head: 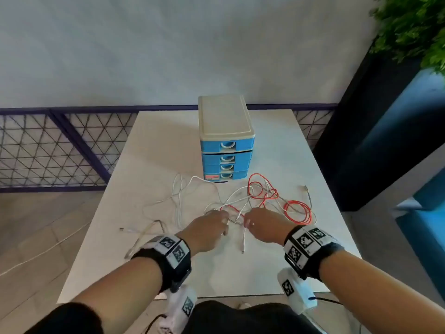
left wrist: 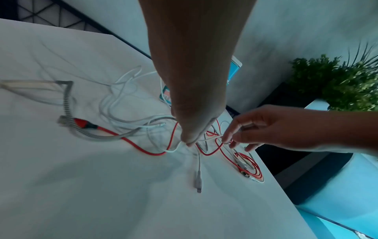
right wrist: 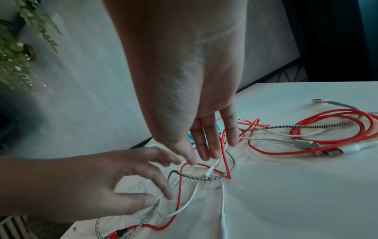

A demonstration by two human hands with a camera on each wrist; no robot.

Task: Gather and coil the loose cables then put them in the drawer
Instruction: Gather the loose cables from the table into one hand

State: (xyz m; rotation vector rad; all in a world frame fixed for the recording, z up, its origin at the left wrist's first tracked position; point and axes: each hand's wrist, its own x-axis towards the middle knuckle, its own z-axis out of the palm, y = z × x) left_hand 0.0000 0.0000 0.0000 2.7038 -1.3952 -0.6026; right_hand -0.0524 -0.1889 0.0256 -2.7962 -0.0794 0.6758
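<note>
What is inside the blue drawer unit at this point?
Nothing can be told: all four fronts of the drawer unit look shut, hiding the insides. The red cable and white cables lie tangled on the table in front.

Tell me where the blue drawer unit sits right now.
In the head view the blue plastic drawer unit with the cream top stands at the far middle of the white table, just behind the tangle of red and white cables.

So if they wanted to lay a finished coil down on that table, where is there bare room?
The near strip of the white table, between the hanging white plug and the front edge, is bare. So are the far corners beside the blue drawer unit. The middle is crowded: red cable, white cables and both hands.
</note>
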